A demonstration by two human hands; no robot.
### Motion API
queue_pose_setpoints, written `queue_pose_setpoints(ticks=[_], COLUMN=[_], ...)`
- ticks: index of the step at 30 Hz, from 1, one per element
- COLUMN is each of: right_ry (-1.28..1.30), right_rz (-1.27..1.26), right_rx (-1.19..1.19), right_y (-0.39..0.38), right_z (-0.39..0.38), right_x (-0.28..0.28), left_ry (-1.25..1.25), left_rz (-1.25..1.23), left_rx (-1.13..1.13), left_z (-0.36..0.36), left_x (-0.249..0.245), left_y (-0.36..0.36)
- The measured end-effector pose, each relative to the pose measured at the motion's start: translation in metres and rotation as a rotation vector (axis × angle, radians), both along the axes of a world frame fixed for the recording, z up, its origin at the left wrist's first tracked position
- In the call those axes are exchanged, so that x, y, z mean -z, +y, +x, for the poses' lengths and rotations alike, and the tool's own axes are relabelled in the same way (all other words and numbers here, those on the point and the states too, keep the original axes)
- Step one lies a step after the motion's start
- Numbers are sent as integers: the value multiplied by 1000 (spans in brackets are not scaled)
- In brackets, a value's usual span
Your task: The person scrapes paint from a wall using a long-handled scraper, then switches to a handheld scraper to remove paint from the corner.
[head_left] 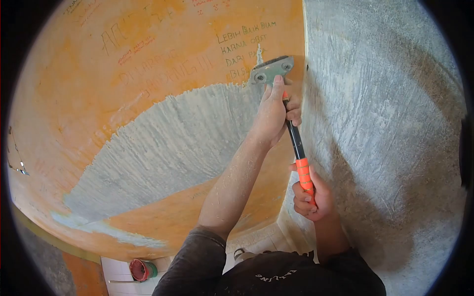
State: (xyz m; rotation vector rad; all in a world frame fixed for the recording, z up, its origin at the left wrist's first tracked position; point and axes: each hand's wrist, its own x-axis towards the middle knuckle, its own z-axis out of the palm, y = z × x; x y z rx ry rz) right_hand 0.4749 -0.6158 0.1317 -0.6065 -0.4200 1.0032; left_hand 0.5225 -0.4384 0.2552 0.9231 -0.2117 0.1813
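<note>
A long-handled scraper [297, 140] with a wide grey-green head and an orange grip reaches up to the orange wall [64, 118]. My left hand [276, 111] is closed around the upper shaft, its thumb pressed on the scraper head. Lower down, my right hand [315, 195] wraps round the orange grip. The blade edge lies against the wall beside green handwriting [247, 47]. Below and left of the head spreads a large grey scraped patch [163, 143] with a ragged upper edge. Pale dust covers my left forearm.
A rough grey wall [375, 113] meets the orange wall at a corner just right of the scraper. A red and green bucket [140, 270] stands on the tiled floor at the lower left, with a thin stick [123, 281] beside it.
</note>
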Motion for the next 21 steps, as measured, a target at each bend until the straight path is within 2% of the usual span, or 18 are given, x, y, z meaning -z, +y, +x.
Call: queue_pose_setpoints(ticks=[3, 4, 8, 11, 13, 17, 19, 21], right_ry=[26, 17, 28, -80, 50, 6, -19, -18], right_rz=[-5, -5, -47, -11, -41, 2, 12, 0], right_rx=[-21, -51, 5, -1, 13, -50, -12, -9], right_y=[-7, -7, 0, -2, -2, 0, 6, 5], right_z=[-8, -7, 3, 7, -6, 1, 4, 4], right_x=[19, 21, 6, -2, 13, 18, 1, 2], left_ry=[100, 26, 18, -46, 12, 60, 7, -44], left_rz=[-33, -3, 22, 14, 2, 2, 52, 91], left_rx=[-65, -37, -60, -32, -59, -64, -70, -77], left_z=[-7, -10, 6, 1, -3, 4, 5, 3], left_x=[26, 31, 5, 2, 21, 32, 3, -2], left_y=[-1, -2, 5, 1, -2, 1, 3, 2])
